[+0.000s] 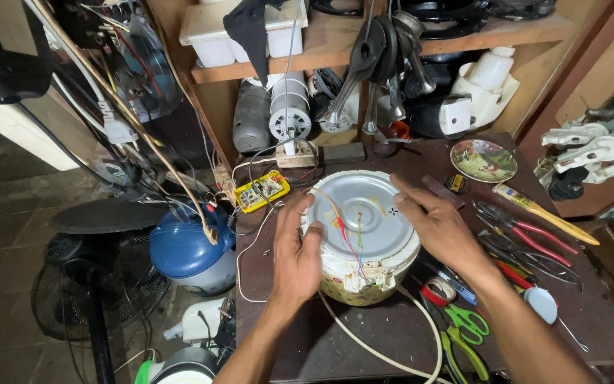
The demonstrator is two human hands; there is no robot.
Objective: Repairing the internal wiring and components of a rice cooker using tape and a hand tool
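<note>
An upturned rice cooker (364,227) stands on the dark workbench (364,334), its round metal base plate facing up with red and yellow wires running across it. My left hand (296,259) presses against its left side, fingers spread along the rim. My right hand (438,227) rests on the right edge of the base plate, fingers apart. A white power cord (392,348) trails from the cooker toward the front of the bench.
Red-handled pliers (534,238), green scissors (467,331), tape rolls and a yellow-handled tool (541,213) lie to the right. A yellow circuit board (261,190) sits at the back left, a decorated tin lid (483,160) at the back. Shelves hold motors and parts; a blue appliance (186,249) and fans stand on the floor.
</note>
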